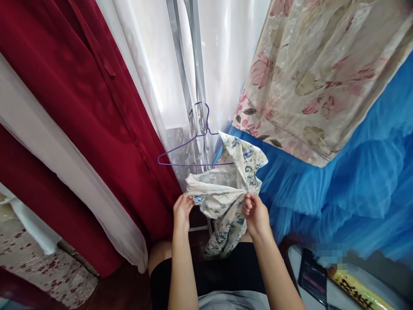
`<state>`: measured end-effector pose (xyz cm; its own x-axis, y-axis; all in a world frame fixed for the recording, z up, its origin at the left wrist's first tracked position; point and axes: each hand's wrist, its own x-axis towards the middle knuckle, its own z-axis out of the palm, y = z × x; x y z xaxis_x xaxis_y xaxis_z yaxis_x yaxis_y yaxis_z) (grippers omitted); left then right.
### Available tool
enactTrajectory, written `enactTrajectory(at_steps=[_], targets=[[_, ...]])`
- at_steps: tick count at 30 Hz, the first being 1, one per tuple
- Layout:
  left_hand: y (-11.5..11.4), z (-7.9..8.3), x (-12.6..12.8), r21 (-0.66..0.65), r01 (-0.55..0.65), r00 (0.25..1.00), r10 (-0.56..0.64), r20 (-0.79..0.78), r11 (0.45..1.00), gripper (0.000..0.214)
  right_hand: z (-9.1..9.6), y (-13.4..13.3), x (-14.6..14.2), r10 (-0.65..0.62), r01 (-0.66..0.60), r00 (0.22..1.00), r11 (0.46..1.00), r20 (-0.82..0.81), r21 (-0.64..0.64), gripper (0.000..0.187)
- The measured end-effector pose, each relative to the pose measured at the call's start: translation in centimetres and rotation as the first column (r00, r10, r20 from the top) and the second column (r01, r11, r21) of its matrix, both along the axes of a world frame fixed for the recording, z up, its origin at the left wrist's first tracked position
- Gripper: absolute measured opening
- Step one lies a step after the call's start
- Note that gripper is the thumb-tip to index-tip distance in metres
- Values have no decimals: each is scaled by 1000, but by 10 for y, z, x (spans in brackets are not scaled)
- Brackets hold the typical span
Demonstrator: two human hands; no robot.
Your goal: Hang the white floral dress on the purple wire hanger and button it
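Note:
A white garment with a blue and yellow floral print (250, 157) hangs by one side on a purple hanger (180, 150). The hanger's left arm is bare, and its hook is caught on a grey metal rack. My left hand (183, 209) pinches the garment's loose left edge. With fingers closed, my right hand (256, 211) grips the cloth farther right, and a fold is stretched between the two. The lower part of the garment droops between my forearms toward my lap.
Red curtains (106, 129) and white ones hang at left. A floral cloth (309, 82) and blue tulle (355, 181) hang at right. On a pale surface at lower right lie a phone (312, 275) and a yellow package (358, 290). The metal rack (183, 56) stands ahead.

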<state>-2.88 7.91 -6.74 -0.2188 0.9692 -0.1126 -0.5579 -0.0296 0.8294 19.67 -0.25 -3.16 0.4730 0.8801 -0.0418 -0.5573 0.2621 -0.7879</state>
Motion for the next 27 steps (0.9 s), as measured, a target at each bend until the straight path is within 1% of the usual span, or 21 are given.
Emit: enactTrajectory(at_steps=[1,3,4,6,8,9,11,12,13,15,16,18,19,20,21,22,23,24,25,26,27], targets=[[-9,-3,9,12,49,999,-49,-13,999,42,-9,-2,10,-75,75,997,997,-16,-13,26],[-22,1,26,97,132,989,-125,-75,987,42,-22,-2,24,-197,197,980,980,8,-30,26],[-26,8,34,160,161,983,-143,-118,974,40,-26,-2,28,-237,238,971,971,30,-35,26],[-36,29,49,283,194,970,-140,-200,939,34,-25,-2,27,-295,299,951,953,92,-37,28],[-52,55,62,371,256,941,-142,-307,892,29,-16,-5,18,-279,290,934,957,223,-15,35],[-61,68,67,403,309,911,-146,-386,861,26,-9,-9,12,-209,221,927,975,311,-5,39],[-83,91,75,444,418,808,-102,-580,792,20,6,-20,3,34,-17,887,999,461,-41,48],[-93,101,78,459,453,749,-47,-661,764,19,13,-26,-1,173,-149,849,985,500,-87,54],[-102,108,80,475,468,698,18,-716,745,18,19,-32,-3,294,-263,807,955,511,-135,58],[-111,118,80,497,455,636,121,-762,739,17,29,-42,-4,467,-438,723,880,509,-185,61],[-112,119,78,492,440,625,137,-768,752,17,33,-46,-4,542,-530,662,827,518,-188,58],[-109,114,71,456,414,642,102,-760,788,16,40,-50,-5,662,-696,516,694,544,-185,47],[-106,109,66,428,424,663,48,-747,798,20,43,-50,-5,699,-751,452,634,554,-187,43],[-104,101,60,386,470,675,-41,-736,794,30,46,-51,-5,723,-786,403,588,562,-192,40],[-103,93,54,335,550,664,-157,-731,765,40,49,-51,-4,735,-804,371,560,567,-200,37],[-103,84,47,271,649,613,-279,-739,711,46,53,-51,-2,738,-811,352,548,576,-206,35],[-104,75,40,195,749,523,-384,-761,634,47,56,-52,3,736,-813,334,541,589,-214,34],[-107,66,32,108,827,406,-454,-793,552,44,60,-53,10,724,-806,328,549,607,-219,35],[-110,59,24,23,868,298,-482,-824,497,40,63,-54,19,700,-787,339,577,628,-218,37],[-114,53,16,-49,879,212,-482,-850,474,37,67,-55,29,664,-752,372,625,649,-209,38],[-118,49,7,-99,875,154,-468,-870,473,36,70,-55,39,620,-707,413,680,667,-194,40]])
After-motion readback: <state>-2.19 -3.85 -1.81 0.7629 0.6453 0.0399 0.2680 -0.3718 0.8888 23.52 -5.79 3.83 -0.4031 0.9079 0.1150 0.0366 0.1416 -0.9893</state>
